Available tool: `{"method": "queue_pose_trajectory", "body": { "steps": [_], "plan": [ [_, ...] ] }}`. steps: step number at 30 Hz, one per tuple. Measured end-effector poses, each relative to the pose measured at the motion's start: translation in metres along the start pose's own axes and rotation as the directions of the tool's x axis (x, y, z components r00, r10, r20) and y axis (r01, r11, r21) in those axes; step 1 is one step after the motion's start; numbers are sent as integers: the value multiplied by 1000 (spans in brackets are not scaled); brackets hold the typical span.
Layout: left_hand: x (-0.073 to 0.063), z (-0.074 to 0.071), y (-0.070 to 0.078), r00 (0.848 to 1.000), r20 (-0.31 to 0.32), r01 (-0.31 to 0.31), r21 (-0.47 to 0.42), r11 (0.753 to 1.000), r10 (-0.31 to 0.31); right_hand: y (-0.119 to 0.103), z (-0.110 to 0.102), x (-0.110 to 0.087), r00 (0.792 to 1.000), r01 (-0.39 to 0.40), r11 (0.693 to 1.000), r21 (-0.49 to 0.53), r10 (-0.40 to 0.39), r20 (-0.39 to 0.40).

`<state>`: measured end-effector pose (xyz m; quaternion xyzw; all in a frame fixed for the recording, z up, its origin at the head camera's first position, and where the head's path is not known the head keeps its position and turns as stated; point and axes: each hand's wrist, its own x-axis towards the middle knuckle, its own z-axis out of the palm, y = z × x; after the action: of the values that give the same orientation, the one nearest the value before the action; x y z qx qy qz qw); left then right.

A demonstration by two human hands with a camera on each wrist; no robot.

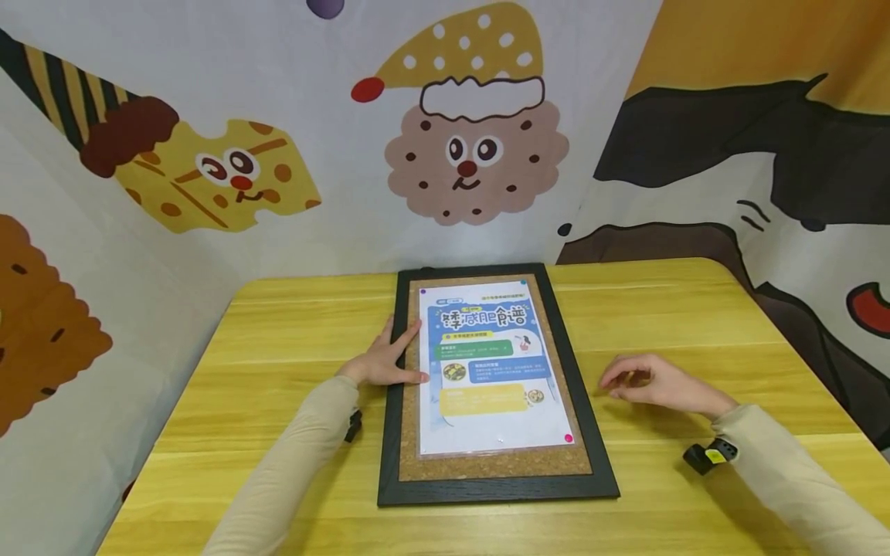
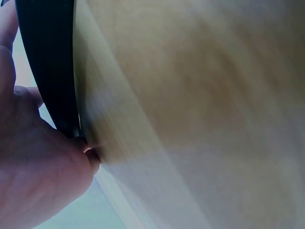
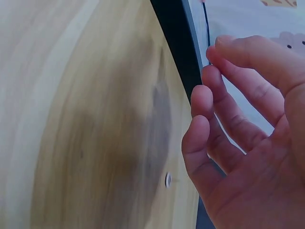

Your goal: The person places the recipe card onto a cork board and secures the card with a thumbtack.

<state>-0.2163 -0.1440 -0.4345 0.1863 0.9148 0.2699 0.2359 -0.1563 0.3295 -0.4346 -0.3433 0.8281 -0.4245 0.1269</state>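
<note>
A black-framed cork board (image 1: 495,468) lies flat on the table. On it is a printed sheet (image 1: 480,428) with blue, green and yellow panels and Chinese lettering. A purple pin (image 1: 422,291), a blue pin (image 1: 523,283) and a pink pin (image 1: 568,438) mark three of its corners. My left hand (image 1: 384,361) rests across the board's left edge with fingers spread, the thumb reaching the sheet. Right of the board, my right hand (image 1: 657,381) hovers with loosely bent fingers; in the right wrist view its fingers (image 3: 196,136) show nothing between them.
The yellow wood-grain table (image 1: 299,340) extends on both sides of the board. A small white oval thing (image 3: 167,180) shows on the wood in the right wrist view. Behind the table hangs a cloth (image 1: 348,224) printed with cartoon food.
</note>
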Motion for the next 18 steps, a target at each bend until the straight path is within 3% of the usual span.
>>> {"method": "queue_pose_trajectory", "body": {
  "steps": [8, 18],
  "plan": [
    [-1, 0, 2, 1000, -2, -5, 5, 1000, 5, 2, -9, -11, 997, 1, 999, -38, -4, -80],
    [-1, -1, 1, 1000, -2, -2, 4, 1000, 2, 13, -20, -25, 977, -114, 990, -87, 96, -189]
  ]
}}
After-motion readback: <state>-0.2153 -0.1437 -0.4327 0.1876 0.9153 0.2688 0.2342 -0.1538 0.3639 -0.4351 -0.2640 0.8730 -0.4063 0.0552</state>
